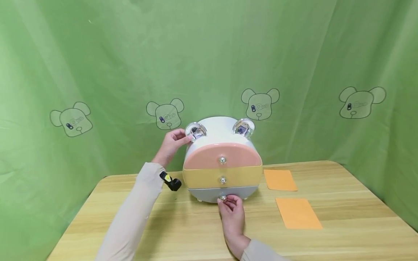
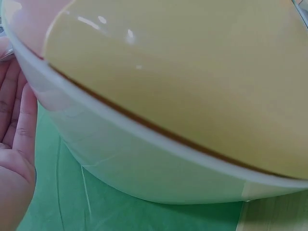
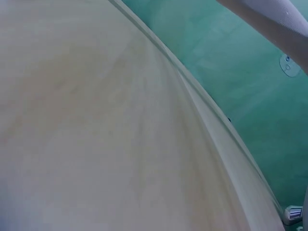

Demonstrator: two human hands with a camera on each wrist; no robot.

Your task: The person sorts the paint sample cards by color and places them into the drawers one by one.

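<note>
A small white drawer box [image 1: 218,127] with two silver ears stands on the table, with a pink drawer [image 1: 202,155], a yellow drawer [image 1: 202,178] and a grey-blue drawer [image 1: 204,194] stacked in its rounded front. My left hand [image 1: 171,145] holds the box's left silver ear [image 1: 197,131], thumb in front. The left wrist view shows this hand's fingers [image 2: 24,120] along the box's white side. Low at the front, my right hand [image 1: 233,216] pinches the round knob [image 1: 223,198] of the grey-blue drawer. All three drawers look closed. The right wrist view does not show the hand.
Two orange paper sheets [image 1: 281,180] lie on the wooden table [image 1: 352,224] to the right of the box. Green curtains [image 1: 209,54] with bear-head drawings hang behind and at both sides. A black wrist camera [image 1: 171,182] is strapped to the left sleeve.
</note>
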